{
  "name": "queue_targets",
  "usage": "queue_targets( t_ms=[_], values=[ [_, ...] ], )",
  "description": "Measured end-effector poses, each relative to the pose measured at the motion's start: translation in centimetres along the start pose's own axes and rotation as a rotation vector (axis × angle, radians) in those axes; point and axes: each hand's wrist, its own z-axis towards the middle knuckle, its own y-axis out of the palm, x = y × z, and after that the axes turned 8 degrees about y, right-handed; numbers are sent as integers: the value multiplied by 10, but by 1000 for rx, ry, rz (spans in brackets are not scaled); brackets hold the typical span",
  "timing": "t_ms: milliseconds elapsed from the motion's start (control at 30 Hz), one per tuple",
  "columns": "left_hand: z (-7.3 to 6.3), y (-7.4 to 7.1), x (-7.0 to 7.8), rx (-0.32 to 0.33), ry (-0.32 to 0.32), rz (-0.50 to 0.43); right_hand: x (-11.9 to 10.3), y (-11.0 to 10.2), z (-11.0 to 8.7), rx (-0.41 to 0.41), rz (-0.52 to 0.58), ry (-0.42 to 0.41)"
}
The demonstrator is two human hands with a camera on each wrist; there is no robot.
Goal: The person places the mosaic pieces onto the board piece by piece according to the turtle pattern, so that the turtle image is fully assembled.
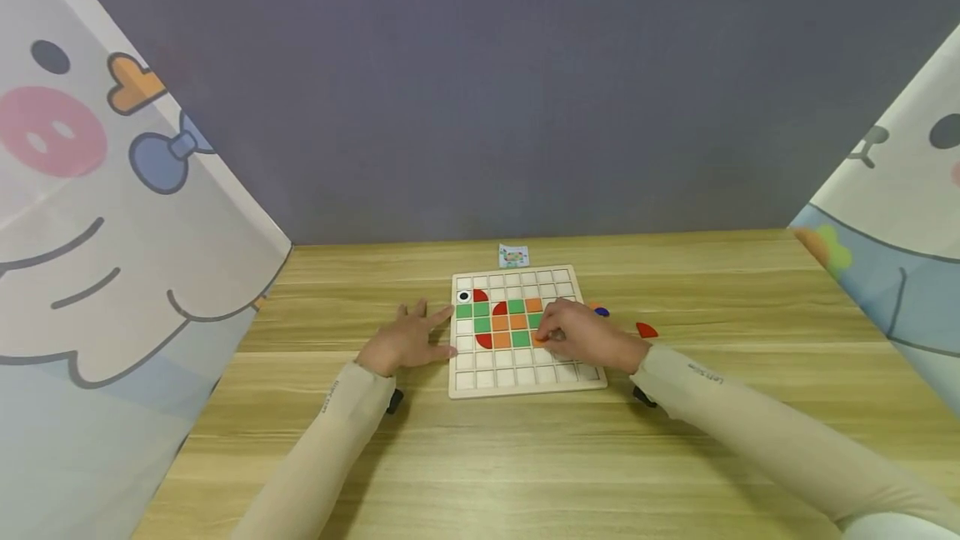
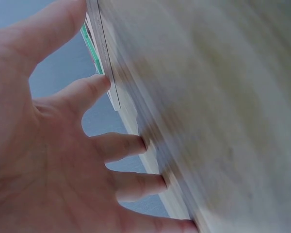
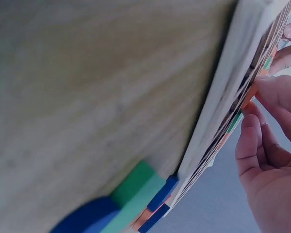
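A pale wooden grid board [image 1: 504,378] lies flat on the table, with green, orange and red tiles and a black-and-white eye tile [image 1: 464,297] in its squares. My right hand [image 1: 588,336] is over the board's right part, where thumb and fingertips pinch an orange tile [image 3: 251,94] at the grid. Whether that tile is fully seated cannot be told. At the board's left edge rests my left hand [image 1: 405,342], palm down and fingers spread; thumb and index finger touch the edge, while the other fingertips rest on the table in the left wrist view.
Behind the board lies a small picture card [image 1: 513,257]. A loose red quarter-round tile [image 1: 646,330] is right of the board. Close to its right edge are a blue tile [image 1: 602,312] and, in the right wrist view, a green tile [image 3: 138,187]. A grey panel [image 1: 525,107] stands behind the table.
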Motion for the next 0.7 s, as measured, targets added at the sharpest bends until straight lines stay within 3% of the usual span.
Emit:
queue_targets(
  t_ms=[433,700],
  values=[
    [-1,-1,2,-3,-1,-11,-4,2,0,-3,-52,98],
    [-1,-2,2,-6,1,-5,0,-2,-4,17,-20,49]
  ],
)
